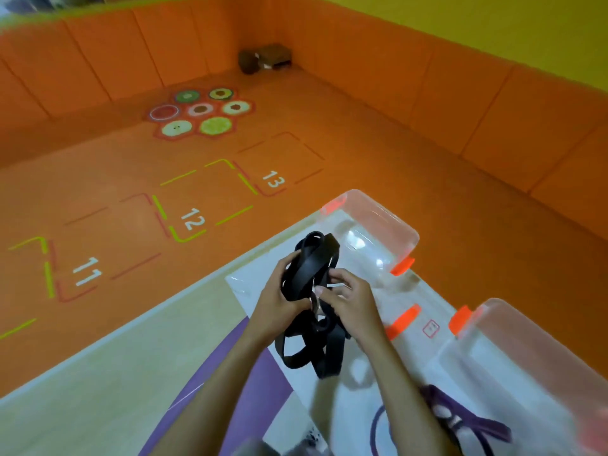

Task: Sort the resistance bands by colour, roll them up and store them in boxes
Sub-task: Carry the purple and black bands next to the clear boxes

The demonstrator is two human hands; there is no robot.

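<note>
A tangled bundle of black resistance bands hangs in front of me above the table. My left hand grips the bundle from the left, fingers curled round several loops. From the right, my right hand pinches the bands near the middle. Loose black loops dangle below both hands. Purple bands lie at the lower right, beside a clear box. A clear plastic box with orange latches stands just beyond my hands. A second clear box stands to the right.
A white sheet covers part of the pale wooden table. A purple mat lies under my forearms. Beyond the table is an orange floor with numbered squares and padded orange walls.
</note>
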